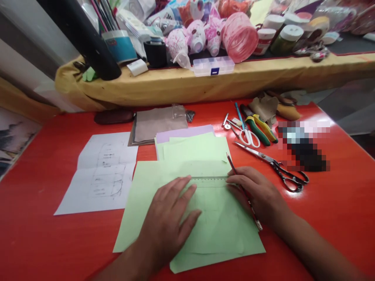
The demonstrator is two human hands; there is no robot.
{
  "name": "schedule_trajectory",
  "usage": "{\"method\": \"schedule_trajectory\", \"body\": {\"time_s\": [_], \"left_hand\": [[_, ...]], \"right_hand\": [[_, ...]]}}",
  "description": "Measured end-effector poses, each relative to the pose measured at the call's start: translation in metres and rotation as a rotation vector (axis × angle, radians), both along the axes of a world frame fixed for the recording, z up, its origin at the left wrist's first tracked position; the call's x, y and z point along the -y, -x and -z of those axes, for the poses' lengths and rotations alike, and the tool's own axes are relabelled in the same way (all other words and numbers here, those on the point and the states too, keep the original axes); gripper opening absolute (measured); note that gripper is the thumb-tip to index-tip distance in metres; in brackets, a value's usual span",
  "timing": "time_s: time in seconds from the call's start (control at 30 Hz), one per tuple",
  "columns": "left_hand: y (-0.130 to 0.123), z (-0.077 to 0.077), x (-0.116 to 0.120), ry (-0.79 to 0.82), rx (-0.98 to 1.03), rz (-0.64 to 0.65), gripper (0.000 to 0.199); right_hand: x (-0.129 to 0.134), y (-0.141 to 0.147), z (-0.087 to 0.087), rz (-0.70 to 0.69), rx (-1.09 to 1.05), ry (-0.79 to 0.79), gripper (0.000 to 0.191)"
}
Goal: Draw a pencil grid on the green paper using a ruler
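Observation:
A clear ruler (pixel 209 181) lies across a green sheet of paper (pixel 137 207), which has faint pencil lines on it. My left hand (pixel 170 218) rests on the sheet with its fingers stretched out, the tips on the ruler's left end. At the ruler's other end, my right hand (pixel 259 191) touches it with its fingertips. A dark pencil (pixel 233 166) is tucked in my right hand, its point facing away from me and its eraser end towards me. More green paper (pixel 193 146) and a purple sheet (pixel 184 133) lie behind.
At left lies a white sheet with a drawn pattern (pixel 88 171). Large scissors (pixel 271 162), white-handled scissors (pixel 249 137) and pliers (pixel 259 127) are at right, near a blurred dark object (pixel 307 152). Brown leather pieces (pixel 159 123) lie behind. A cluttered yellow-edged shelf (pixel 140 89) spans the back.

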State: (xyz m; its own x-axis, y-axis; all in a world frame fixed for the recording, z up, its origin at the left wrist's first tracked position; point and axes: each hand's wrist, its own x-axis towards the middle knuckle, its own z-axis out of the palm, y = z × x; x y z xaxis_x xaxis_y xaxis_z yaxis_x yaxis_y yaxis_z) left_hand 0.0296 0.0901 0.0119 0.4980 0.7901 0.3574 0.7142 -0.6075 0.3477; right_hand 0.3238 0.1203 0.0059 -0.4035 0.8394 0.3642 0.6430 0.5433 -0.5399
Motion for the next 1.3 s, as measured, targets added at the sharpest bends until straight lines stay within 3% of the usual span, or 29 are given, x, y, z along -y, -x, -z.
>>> {"method": "schedule_trajectory", "body": {"time_s": [0.13,0.33,0.67,1.0,1.2,1.3], "left_hand": [[0.008,-0.011,-0.008,0.020,0.154,-0.127,0.026],[0.002,-0.009,-0.005,0.000,0.127,-0.029,0.019],[0.004,-0.002,-0.008,-0.018,0.060,-0.024,0.025],[0.005,0.009,-0.007,-0.028,-0.089,-0.026,0.034],[0.003,0.017,-0.003,-0.020,-0.250,-0.006,0.072],[0.003,0.019,-0.003,0.002,-0.267,0.024,0.072]], "right_hand": [[0.000,-0.001,0.003,0.033,-0.033,0.019,0.013],[0.003,-0.007,0.011,0.072,-0.005,0.050,0.017],[0.001,-0.004,0.008,0.123,-0.045,0.098,0.012],[0.006,-0.004,0.002,0.091,-0.061,0.142,0.011],[0.013,-0.002,0.001,0.055,-0.079,0.037,0.011],[0.016,-0.005,-0.004,0.109,-0.106,0.036,0.015]]}}
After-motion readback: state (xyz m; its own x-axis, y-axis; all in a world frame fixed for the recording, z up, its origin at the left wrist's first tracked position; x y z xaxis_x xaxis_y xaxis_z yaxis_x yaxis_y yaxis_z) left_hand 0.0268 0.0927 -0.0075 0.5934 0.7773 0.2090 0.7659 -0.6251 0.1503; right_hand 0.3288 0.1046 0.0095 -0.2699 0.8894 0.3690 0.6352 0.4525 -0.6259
